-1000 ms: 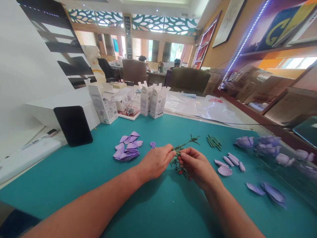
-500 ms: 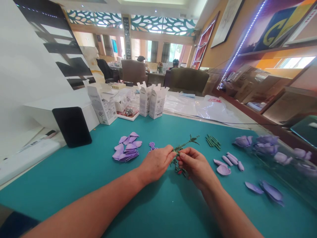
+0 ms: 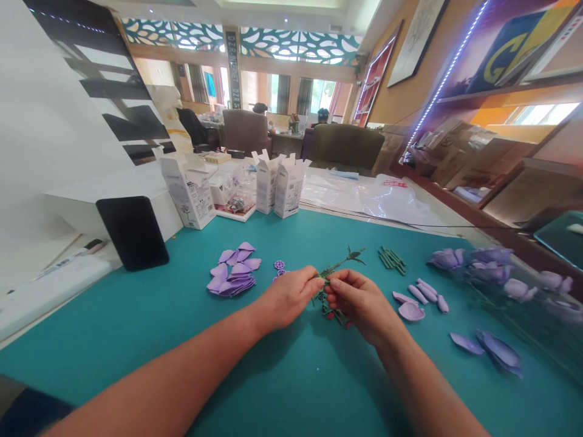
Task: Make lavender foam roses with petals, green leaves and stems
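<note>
My left hand and my right hand meet over the middle of the mat, both closed in a pinch. Between their fingertips is a green plastic flower stem, its leafy end pointing up and to the right. The part right at the fingers is mostly covered. Under the hands lie small dark green pieces with red bits, partly hidden. Just past my left hand sit small purple wheel-shaped pieces. Short green rods lie in a pile beyond my right hand.
Purple petals are heaped on the teal mat at left. Lilac pieces and assembled purple flowers lie at right. A black tablet-like panel and open white boxes stand behind. People sit farther back.
Both hands stay almost in place around the stem. The stem's leafy tip has shifted very slightly left, and a little more of the red bits shows beneath my right hand.
</note>
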Tool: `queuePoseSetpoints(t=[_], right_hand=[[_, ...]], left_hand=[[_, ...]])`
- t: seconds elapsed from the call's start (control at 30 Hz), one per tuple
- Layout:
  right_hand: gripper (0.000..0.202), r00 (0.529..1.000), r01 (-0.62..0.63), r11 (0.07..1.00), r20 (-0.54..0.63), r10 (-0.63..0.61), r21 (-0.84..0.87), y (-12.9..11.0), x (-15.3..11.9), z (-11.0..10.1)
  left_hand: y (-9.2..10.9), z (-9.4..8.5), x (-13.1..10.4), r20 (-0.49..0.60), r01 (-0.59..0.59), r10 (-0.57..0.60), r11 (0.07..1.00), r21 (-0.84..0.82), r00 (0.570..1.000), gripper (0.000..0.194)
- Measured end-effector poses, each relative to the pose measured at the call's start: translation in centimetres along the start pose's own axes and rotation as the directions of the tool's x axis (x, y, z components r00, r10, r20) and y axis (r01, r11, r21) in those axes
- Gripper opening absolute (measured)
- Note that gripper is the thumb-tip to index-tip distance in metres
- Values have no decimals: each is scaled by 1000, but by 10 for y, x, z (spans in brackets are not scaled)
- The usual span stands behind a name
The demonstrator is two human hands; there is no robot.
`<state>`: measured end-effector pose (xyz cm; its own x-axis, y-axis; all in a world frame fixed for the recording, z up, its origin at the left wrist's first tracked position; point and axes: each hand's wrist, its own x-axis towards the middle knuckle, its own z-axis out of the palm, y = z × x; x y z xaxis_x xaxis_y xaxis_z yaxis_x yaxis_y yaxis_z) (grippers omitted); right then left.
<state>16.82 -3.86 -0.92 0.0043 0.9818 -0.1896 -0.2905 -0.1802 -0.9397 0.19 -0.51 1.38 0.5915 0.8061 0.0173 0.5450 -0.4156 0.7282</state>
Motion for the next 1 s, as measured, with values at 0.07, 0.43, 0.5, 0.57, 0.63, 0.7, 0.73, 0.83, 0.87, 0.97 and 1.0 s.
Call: queuePoseSetpoints(t=[0.07,0.43,0.5,0.57,0.63,0.7,0.73,0.83,0.87,0.97,1.0], right_hand=[[36,1000,-12,998,7,12,-62,-3,2,-6],[15,984,86,455,5,-177,-886,-23,5,-59],[14,982,113,352,50,-184,-929,-19,5,-57],[15,974,133,252,80,-211,-959,-13,8,-51],[18,965,143,141,106,-241,-980,-5,12,-45],[20,958,130,25,119,-262,-991,3,16,-38],[21,955,115,-30,119,-273,-993,6,18,-35],[22,949,58,-170,107,-295,-984,12,22,-28],[22,949,43,-206,104,-298,-978,13,22,-27],[19,954,16,-270,96,-285,-963,15,25,-25],[18,956,17,-279,97,-278,-960,15,26,-25]], left_hand=[[-2,-3,1,33,-1,4,997,-78,999,30],[-13,-9,7,213,212,-114,825,-524,970,31],[-14,-9,7,238,233,-113,787,-571,965,29],[-14,-8,8,250,245,-113,765,-596,962,29],[-14,-7,8,254,252,-117,754,-606,960,29],[-14,-6,8,256,256,-119,750,-610,959,29],[-15,-5,9,257,258,-120,749,-610,959,29],[-17,-3,10,266,256,-111,749,-611,958,29],[-18,-2,10,270,255,-105,750,-611,957,29],[-20,-1,10,276,247,-89,751,-613,957,30],[-20,0,10,276,243,-84,752,-613,957,30]])
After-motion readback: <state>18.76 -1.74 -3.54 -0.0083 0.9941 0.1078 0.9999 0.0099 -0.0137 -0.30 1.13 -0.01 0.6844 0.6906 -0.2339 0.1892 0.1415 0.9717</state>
